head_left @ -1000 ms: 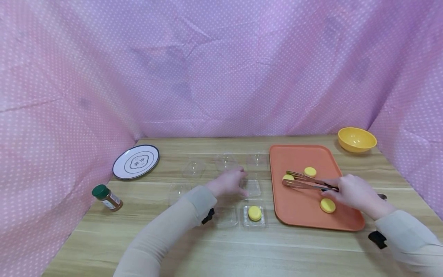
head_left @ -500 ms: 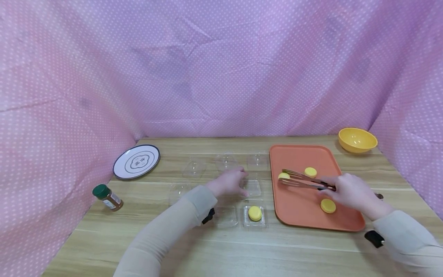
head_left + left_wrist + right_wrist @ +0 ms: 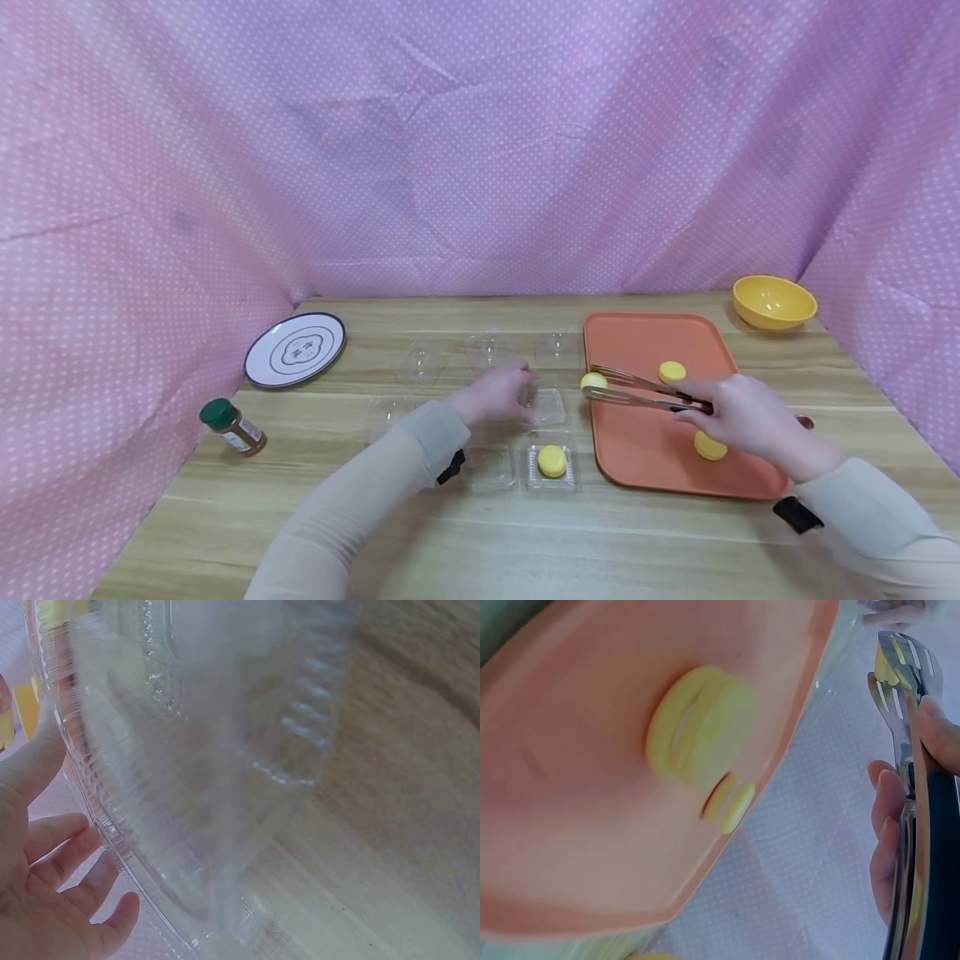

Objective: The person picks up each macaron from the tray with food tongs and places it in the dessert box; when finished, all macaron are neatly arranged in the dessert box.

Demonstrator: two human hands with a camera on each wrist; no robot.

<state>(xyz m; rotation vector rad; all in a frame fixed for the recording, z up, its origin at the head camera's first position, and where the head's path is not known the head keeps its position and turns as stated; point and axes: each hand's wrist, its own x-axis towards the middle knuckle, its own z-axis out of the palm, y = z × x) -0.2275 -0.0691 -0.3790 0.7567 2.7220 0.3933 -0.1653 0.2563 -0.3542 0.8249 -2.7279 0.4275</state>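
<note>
Grip, right: our right hand (image 3: pixel 742 417) holds the metal tongs (image 3: pixel 630 399), and the slotted tips pinch a yellow cookie (image 3: pixel 595 382). Position: the cookie sits over the left rim of the orange tray (image 3: pixel 652 337) (height above it we cannot judge), just beside the clear box (image 3: pixel 551 406) at our left hand (image 3: pixel 497 396).

Grip, left: thumb and fingers lie at the box's rim; we cannot tell whether they pinch it or merely steady it.

Handling, our estimate: the cookie is light, with a shell likely brittle or easily dented, and smooth metal could let it slip. We would take it across opposite edges with slight pressure (squeezing harder risks cracking it). The box looks thin and flexible; best held by its rim.

Appearance: the cookie is round, pale yellow and matt. Two like it on the tray (image 3: pixel 705 724) show domed halves with a paler band between. The box is transparent, with ridged walls that catch the light.
</note>
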